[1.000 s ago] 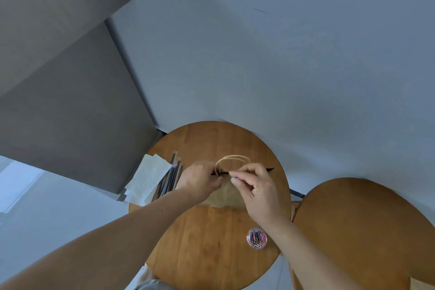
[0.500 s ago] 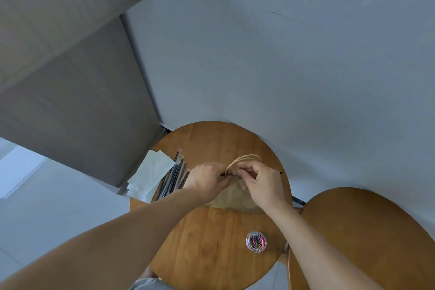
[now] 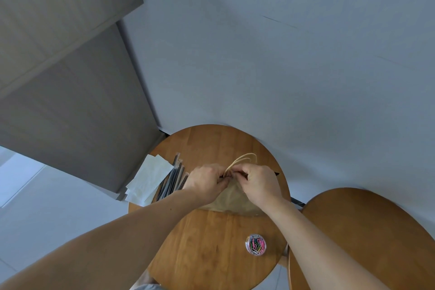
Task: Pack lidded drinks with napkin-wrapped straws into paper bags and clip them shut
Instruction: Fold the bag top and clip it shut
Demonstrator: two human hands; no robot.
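Right grip (image 3: pixel 260 183) is closing in tight against left grip (image 3: pixel 206 181); both are pinching the top edge of the paper bag (image 3: pixel 231 200), which is sitting mid-counter (image 3: pixel 207 242)

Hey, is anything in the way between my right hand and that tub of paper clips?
Nothing visible. The right hand and left hand pinch the top of the paper bag; only bare table lies between the right hand and the clip tub.
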